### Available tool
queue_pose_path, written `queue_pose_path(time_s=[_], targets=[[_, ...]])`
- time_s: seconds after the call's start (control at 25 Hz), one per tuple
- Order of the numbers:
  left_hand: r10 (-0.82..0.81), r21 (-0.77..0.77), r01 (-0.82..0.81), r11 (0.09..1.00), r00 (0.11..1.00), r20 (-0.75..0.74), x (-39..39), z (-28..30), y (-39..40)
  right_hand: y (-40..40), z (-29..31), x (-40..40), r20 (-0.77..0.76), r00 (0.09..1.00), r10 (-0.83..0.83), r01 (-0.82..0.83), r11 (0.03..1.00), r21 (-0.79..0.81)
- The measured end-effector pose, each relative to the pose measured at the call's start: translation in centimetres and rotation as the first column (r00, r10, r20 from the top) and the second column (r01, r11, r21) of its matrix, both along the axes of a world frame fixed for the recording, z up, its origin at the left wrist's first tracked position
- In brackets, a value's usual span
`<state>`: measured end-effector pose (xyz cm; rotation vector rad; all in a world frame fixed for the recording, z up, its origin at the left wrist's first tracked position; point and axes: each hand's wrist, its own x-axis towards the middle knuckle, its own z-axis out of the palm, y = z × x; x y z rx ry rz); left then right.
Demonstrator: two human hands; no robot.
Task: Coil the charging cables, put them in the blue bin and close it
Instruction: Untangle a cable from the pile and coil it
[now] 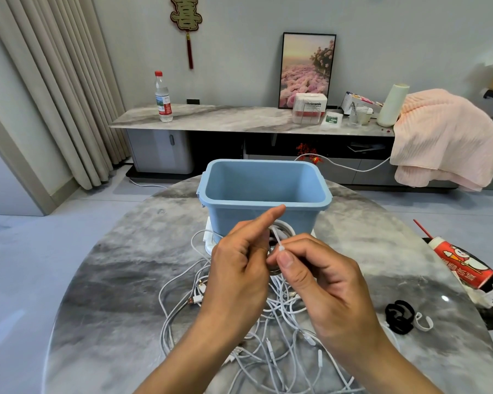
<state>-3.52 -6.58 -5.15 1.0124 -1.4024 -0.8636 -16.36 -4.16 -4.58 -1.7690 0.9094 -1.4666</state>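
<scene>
White cables (268,331) tangle on our worktop (111,274) before one open blue bin (264,191); our left hand (239,268) grips a coil, our right hand (322,282) pinches its plug; a red cup (461,263) lies right.

Two bare forearms come in from the bottom edge, with no sleeves, watch, bracelet or rings on them. The left hand (236,268) and right hand (325,282) wear no gloves, and the fingers (286,258) have short, plain, unpainted nails.
</scene>
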Motion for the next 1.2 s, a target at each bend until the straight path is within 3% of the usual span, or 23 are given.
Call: queue_pose_path(time_s=[0.52, 0.84, 1.2], targets=[[-0.016, -0.048, 0.016, 0.999, 1.0, 0.002, -0.31, 0.77, 0.68, -0.16, 0.07, 0.0, 0.016, 1.0, -0.018, 0.016, 0.995, 0.095], [0.033, 0.019, -0.033, 0.999, 0.999, -0.013, 0.1, -0.04, -0.15, 0.03, 0.05, -0.12, -0.017, 1.0, 0.012, -0.013, 0.999, -0.041], [0.054, -0.021, -0.053, 0.998, 0.998, 0.04, 0.23, -0.12, -0.19, 0.04, -0.08, 0.13, -0.018, 1.0, 0.008, -0.008, 1.0, -0.024]])
